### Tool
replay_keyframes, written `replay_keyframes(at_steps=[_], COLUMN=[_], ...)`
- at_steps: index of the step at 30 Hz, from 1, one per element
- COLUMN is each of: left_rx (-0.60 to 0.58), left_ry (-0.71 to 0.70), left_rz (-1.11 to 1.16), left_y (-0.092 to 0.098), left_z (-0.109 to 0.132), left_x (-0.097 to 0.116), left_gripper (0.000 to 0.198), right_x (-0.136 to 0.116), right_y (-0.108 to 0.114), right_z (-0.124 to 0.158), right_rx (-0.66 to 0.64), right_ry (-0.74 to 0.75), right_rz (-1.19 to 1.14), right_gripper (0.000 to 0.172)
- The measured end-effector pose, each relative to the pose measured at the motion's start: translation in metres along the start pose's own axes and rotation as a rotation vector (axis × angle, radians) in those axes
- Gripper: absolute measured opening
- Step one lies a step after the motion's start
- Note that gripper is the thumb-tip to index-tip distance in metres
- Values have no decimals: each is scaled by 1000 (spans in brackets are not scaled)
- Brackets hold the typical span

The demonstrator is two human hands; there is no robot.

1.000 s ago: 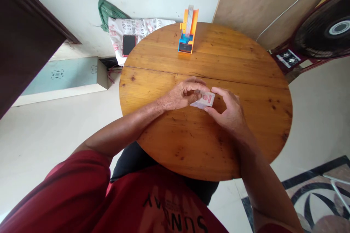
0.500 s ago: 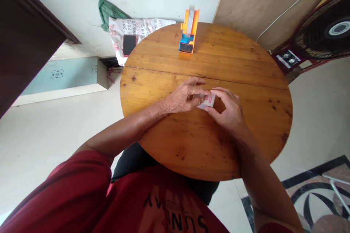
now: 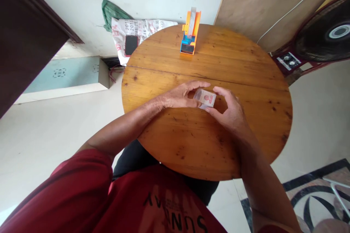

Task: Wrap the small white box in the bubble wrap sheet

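A small box [image 3: 207, 98] with a pale face and red print lies on the round wooden table [image 3: 186, 134]; its left part looks clear, like plastic. To its left is my left hand [image 3: 184, 95], thumb along the box's lower left edge and fingers stretched out above it, apart from the thumb. My right hand [image 3: 229, 109] curves around the right end. Its thumb touches the lower edge and its index fingertip is at the upper right corner, so it grips the box lightly.
An orange and blue tape dispenser [image 3: 189, 38] stands at the table's far edge. Beyond the left rim, a black phone [image 3: 131, 45] rests on a printed white sack [image 3: 120, 31], near a green bag [image 3: 116, 12]. A fan [image 3: 328, 31] stands at the right.
My left fingers have lifted off the box's face and spread, uncovering its red print. My right hand stays almost in place around the right end.
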State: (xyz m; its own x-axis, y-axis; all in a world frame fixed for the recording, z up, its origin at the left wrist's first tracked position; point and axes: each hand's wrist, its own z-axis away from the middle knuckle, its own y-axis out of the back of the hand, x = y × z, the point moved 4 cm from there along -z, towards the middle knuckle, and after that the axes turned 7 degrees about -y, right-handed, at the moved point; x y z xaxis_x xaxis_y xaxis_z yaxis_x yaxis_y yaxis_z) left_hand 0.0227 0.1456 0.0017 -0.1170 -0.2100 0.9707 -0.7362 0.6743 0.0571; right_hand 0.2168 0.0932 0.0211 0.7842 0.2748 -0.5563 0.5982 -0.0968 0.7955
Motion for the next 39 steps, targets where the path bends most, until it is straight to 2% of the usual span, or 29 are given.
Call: replay_keyframes(at_steps=[3, 9, 13, 18, 22, 28, 34, 39], left_rx=[-51, 1, -35, -50, -38, -42, -31, -12], left_ry=[-17, -58, -125, -169, -224, -314, -264, -219], left_rz=[-54, -156, -175, -196, -355, -531, -574, -524], left_y=[-2, 0, 0, -3, -2, 4, 12, 11], left_z=[0, 0, 1, 1, 0, -2, 0, 2], left_x=[-2, -10, -12, -7, -2, 5, 5, 6], left_gripper=[79, 79, 78, 72, 75, 53, 47, 47], right_x=[0, 0, 0, 0, 2, 6, 4, 1], right_y=[0, 1, 0, 2, 4, 1, -6, -7], right_z=[0, 2, 2, 2, 1, 2, 4, 4], right_rx=[9, 46, 17, -54, -72, -23, 45, 43], right_ry=[0, 5, -22, -34, -33, -22, -12, -30], right_rz=[-20, -17, -2, -18, -31, 37, 22, 2], right_gripper=[60, 56, 57, 66, 75, 69, 58, 55])
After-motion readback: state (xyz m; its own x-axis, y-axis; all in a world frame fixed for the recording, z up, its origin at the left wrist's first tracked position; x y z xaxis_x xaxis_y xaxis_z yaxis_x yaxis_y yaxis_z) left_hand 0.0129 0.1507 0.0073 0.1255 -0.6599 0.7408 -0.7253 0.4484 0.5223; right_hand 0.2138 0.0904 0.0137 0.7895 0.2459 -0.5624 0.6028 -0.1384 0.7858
